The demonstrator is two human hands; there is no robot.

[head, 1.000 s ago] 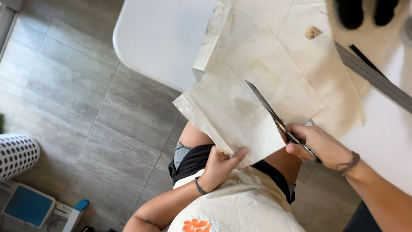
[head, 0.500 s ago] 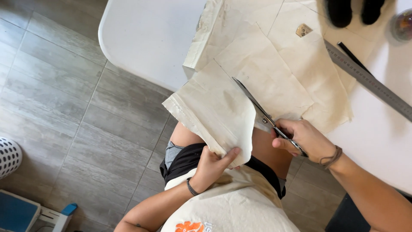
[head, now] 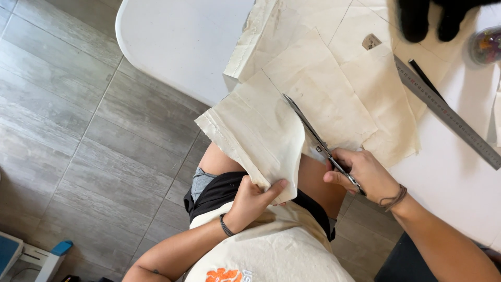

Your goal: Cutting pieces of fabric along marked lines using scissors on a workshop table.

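Note:
My right hand (head: 362, 172) grips a pair of scissors (head: 313, 137) whose blades lie in a cut through a cream piece of cloth (head: 323, 94) at the edge of a white table (head: 182, 42). The cloth's cut flap (head: 250, 136) hangs off the table over my lap. My left hand (head: 253, 201) pinches the lower corner of that flap, with a dark band on the wrist.
On the table to the right lie a long metal ruler (head: 449, 117) and a thin black stick (head: 425, 81). A black object (head: 428, 18) sits at the top edge, a small clear jar (head: 485, 47) at the far right. Grey floor tiles (head: 78, 141) lie left.
The scissors have advanced a little further into the cloth, and the view has shifted so table and cloth sit lower-left in the frame. My left hand keeps hold of the flap.

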